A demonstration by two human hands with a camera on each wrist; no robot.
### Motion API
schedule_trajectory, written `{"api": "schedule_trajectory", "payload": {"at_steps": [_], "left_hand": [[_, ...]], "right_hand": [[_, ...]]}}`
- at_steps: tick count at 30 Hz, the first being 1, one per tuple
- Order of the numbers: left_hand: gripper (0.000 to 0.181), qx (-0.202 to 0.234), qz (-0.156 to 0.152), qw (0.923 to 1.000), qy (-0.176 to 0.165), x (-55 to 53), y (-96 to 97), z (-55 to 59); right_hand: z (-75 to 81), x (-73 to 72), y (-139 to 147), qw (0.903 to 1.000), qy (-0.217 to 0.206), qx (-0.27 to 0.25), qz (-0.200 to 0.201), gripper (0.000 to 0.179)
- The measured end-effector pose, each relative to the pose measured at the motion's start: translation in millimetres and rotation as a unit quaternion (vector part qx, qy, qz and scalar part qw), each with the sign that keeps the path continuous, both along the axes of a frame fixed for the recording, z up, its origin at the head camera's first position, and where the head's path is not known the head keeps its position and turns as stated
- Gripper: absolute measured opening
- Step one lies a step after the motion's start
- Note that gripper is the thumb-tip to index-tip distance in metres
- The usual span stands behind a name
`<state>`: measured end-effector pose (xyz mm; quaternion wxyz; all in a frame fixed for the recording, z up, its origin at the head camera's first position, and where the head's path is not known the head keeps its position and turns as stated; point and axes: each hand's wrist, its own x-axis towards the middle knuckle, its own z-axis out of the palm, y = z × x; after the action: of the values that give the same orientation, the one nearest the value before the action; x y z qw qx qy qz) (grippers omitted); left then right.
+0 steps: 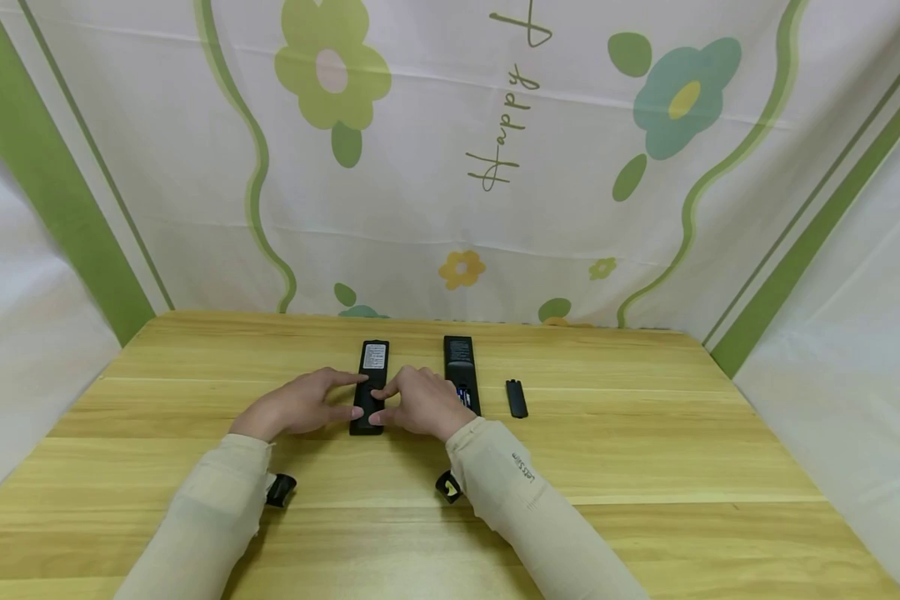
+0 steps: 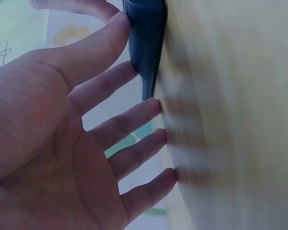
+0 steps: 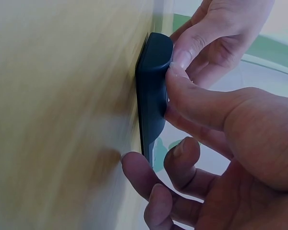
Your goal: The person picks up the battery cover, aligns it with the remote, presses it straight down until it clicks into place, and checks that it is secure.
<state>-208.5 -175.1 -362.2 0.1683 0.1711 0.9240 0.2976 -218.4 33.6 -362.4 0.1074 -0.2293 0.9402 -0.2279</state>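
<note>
A black remote control (image 1: 366, 425) lies on the table with its back up, a white label at the far end. My left hand (image 1: 300, 404) touches it from the left with thumb and index finger; in the left wrist view its other fingers extend toward the tabletop. From the right, my right hand (image 1: 423, 404) presses thumb and index finger on the remote's back, the other fingers loosely bent. In the right wrist view both thumbs meet over the remote (image 3: 153, 96). Beside the right hand lies a second black remote (image 1: 460, 357), blue batteries (image 1: 463, 395) showing in its uncovered compartment.
A small black battery cover (image 1: 517, 398) lies to the right of the second remote on the wooden table (image 1: 645, 467). Black wrist devices (image 1: 280, 490) sit under both sleeves. A white cloth (image 1: 420, 200) with printed flowers hangs behind the table's far edge.
</note>
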Motion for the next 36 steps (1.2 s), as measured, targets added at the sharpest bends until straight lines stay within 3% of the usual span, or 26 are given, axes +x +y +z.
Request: {"api": "schedule_trajectory", "payload": {"at_steps": [23,29,36], "left_hand": [[0.065,0.015,0.022,0.9995,-0.016,0.3,-2.2,-1.2],[0.064,0.016,0.003,0.9998,-0.011,-0.5,-2.2,-1.2],[0.060,-0.001,-0.023,0.9997,0.009,-0.1,-1.5,0.4]], "right_hand": [[0.3,1.4,0.4,0.9999,-0.011,0.009,0.005,0.042],[-0.8,2.4,3.6,0.9996,-0.009,0.009,0.025,0.046],[0.6,6.0,7.7,0.9987,0.024,0.002,0.044,0.047]]}}
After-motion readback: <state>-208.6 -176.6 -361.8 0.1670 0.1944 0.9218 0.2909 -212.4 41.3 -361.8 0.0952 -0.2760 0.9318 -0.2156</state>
